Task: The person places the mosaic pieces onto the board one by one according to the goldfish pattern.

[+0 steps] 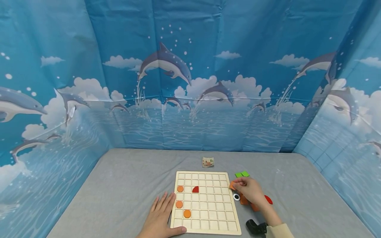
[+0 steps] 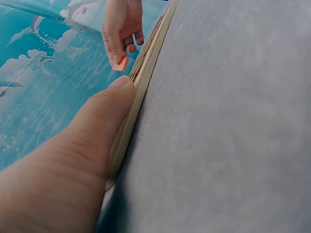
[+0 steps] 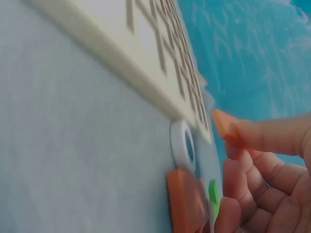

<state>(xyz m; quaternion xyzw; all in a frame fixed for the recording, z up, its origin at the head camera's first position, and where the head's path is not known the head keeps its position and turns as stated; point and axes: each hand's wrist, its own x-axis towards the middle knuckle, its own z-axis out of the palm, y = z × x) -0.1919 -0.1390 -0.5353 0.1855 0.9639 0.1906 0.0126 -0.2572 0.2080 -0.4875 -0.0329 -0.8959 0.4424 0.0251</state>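
Note:
My right hand pinches an orange tile between thumb and fingertips, held up by the right edge of a wooden grid board. In the left wrist view the tile shows as a flat, straight-edged piece. My left hand lies at the board's lower left with fingers stretched along the left side and the thumb at the near edge. Three orange discs sit in cells on the board's left part. A red quarter-circle piece occupies a cell in an upper row.
Right of the board lie green tiles, a white round piece with a black centre, orange pieces and a red piece. A small patterned card is behind the board. Dolphin-printed curtains surround the grey-covered table.

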